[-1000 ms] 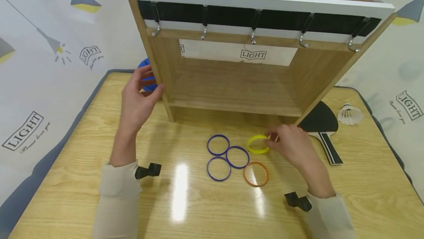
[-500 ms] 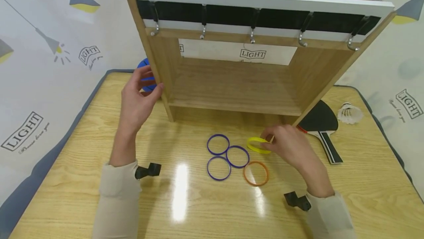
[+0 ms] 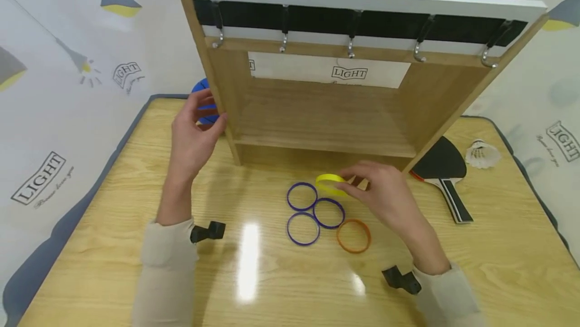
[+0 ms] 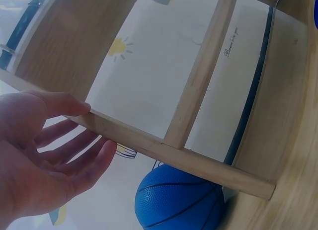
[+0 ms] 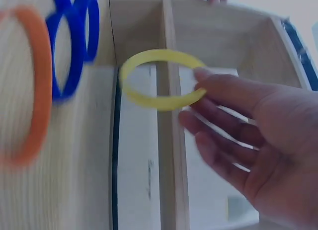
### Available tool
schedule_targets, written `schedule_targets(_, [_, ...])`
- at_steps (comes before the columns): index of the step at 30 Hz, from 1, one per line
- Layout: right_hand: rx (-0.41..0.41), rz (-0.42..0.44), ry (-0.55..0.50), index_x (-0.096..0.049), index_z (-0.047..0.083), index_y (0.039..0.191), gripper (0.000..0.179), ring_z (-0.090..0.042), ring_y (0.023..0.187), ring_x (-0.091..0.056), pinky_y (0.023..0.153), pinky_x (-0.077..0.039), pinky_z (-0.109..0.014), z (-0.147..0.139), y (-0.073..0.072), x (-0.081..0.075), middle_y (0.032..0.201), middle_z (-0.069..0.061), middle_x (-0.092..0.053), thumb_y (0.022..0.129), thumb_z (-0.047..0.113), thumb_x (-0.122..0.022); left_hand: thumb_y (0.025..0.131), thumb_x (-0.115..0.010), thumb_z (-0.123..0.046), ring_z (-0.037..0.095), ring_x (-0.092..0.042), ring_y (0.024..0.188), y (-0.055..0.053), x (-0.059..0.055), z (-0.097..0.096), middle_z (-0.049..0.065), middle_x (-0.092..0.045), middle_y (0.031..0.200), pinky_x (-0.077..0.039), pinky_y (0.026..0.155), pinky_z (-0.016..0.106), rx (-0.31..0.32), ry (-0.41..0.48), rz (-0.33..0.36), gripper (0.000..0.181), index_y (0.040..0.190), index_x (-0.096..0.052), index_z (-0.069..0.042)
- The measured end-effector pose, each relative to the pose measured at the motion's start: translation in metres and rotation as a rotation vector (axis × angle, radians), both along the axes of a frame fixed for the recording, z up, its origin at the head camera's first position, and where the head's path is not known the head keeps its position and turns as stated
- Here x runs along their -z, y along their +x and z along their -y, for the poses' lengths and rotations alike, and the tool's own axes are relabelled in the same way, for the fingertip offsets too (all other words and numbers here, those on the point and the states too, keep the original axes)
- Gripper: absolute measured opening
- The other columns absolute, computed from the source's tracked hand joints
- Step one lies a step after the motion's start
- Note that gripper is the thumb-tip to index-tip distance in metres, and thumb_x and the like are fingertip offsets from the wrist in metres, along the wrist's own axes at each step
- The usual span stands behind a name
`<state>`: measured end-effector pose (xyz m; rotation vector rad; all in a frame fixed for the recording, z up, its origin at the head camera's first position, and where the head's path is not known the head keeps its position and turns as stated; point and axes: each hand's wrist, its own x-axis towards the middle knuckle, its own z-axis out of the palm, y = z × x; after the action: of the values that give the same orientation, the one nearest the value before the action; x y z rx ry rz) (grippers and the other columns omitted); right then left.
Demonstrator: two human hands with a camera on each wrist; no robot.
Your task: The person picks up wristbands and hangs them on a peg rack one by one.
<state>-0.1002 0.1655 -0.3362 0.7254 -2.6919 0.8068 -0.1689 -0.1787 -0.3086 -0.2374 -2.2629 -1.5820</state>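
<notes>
My right hand (image 3: 385,193) pinches a thin yellow ring (image 3: 328,178) between thumb and fingers, tilted over the table in front of the wooden shelf (image 3: 321,115). In the right wrist view the yellow ring (image 5: 161,103) shows nearly whole, its near end at the fingertips. My left hand (image 3: 192,136) holds the shelf's left side panel, thumb at the front edge and fingers along the outside, as the left wrist view shows of the hand (image 4: 54,155). Three blue rings and an orange ring (image 3: 354,251) lie flat on the table; one blue ring (image 3: 303,244) is nearest the front.
Along the shelf's top runs a black-and-white rail (image 3: 317,18) with several metal hooks (image 3: 351,50). A blue ball (image 4: 179,197) sits behind the left panel. To the right lie a black table tennis bat (image 3: 441,161) and a shuttlecock (image 3: 483,155). A printed cloth backs the table.
My right hand has lifted the yellow ring from beside the orange one and carried it left, tilting it. The left hand stays at the side panel.
</notes>
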Motion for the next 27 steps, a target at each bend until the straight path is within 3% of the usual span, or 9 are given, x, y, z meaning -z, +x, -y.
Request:
schedule_targets(3, [-0.092,0.017,-0.154,-0.077,0.013,0.098,0.019,-0.005,0.071,-0.062,0.054,-0.051,-0.024,0.024,-0.003,-0.007,0.086,0.009,-0.069,0.081,0.02,-0.082,0.091,-0.069,-0.012,0.022,-0.06,0.105,-0.004,0.003,0.0,0.007,-0.059,0.124,-0.051,0.078,0.028,0.001,-0.003,0.001,0.047,0.136,-0.054,-0.011])
schedule_targets(10, [-0.277,0.296,-0.776,-0.075,0.009,0.106,0.021,-0.028,0.069,-0.065,0.055,-0.056,-0.037,0.095,-0.032,-0.046,0.092,-0.006,-0.072,0.085,0.013,-0.077,0.09,-0.07,-0.011,0.022,-0.061,0.103,-0.005,0.003,0.0,0.008,-0.06,0.123,-0.052,0.078,0.03,-0.014,-0.007,-0.014,0.047,0.135,-0.054,-0.01])
schedule_targets(15, [-0.376,0.316,-1.071,-0.071,0.003,0.111,0.022,-0.034,0.085,-0.067,0.06,-0.057,-0.041,0.134,-0.056,-0.069,0.103,-0.015,-0.07,0.09,0.006,-0.07,0.09,-0.068,-0.004,0.027,-0.061,0.1,0.005,-0.004,-0.006,0.015,-0.06,0.121,-0.053,0.076,0.031,-0.013,-0.007,-0.041,0.045,0.132,-0.053,0.0])
schedule_targets(21, [-0.332,0.251,-1.276,-0.072,0.003,0.11,0.019,-0.035,0.087,-0.068,0.062,-0.058,-0.043,0.158,-0.072,-0.088,0.105,-0.015,-0.07,0.091,0.006,-0.069,0.09,-0.067,-0.003,0.027,-0.062,0.102,0.003,-0.001,-0.008,0.016,-0.061,0.12,-0.053,0.079,0.034,-0.021,0.008,-0.037,0.042,0.13,-0.053,-0.002])
schedule_targets(27, [-0.281,0.251,-1.359,-0.072,0.001,0.107,0.019,-0.033,0.083,-0.069,0.06,-0.058,-0.041,0.165,-0.08,-0.094,0.104,-0.017,-0.07,0.089,0.004,-0.071,0.091,-0.069,-0.01,0.022,-0.062,0.103,-0.004,0.005,-0.001,0.009,-0.062,0.121,-0.053,0.08,0.033,-0.019,0.029,-0.024,0.045,0.133,-0.054,-0.01])
